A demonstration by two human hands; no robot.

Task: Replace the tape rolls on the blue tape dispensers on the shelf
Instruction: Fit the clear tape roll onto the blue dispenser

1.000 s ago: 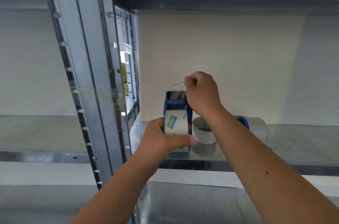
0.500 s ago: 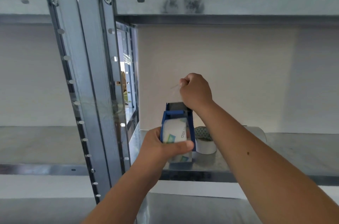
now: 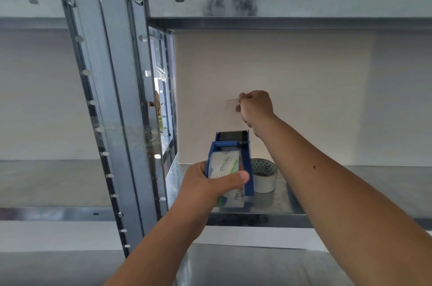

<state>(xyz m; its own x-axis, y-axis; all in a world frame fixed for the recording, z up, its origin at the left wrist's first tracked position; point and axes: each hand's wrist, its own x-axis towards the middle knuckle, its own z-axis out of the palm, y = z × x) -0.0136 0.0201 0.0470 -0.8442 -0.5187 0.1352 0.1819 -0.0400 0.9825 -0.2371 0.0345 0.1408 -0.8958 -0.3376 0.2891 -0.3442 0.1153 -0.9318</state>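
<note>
The left hand (image 3: 205, 182) grips the blue dispenser (image 3: 233, 159) and its tape roll (image 3: 224, 166) above the shelf (image 3: 327, 192), while the right hand (image 3: 256, 106), at 12 o'clock beyond the cutter, pinches the tape strip (image 3: 231, 106).

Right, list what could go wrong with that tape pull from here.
1. The clear tape strip pinched by the right hand hangs loose and could fold onto itself.
2. The serrated blade sits just under that wrist; a scrape seems possible.
3. The left hand grips the blue dispenser one-handed; it may twist.
</note>
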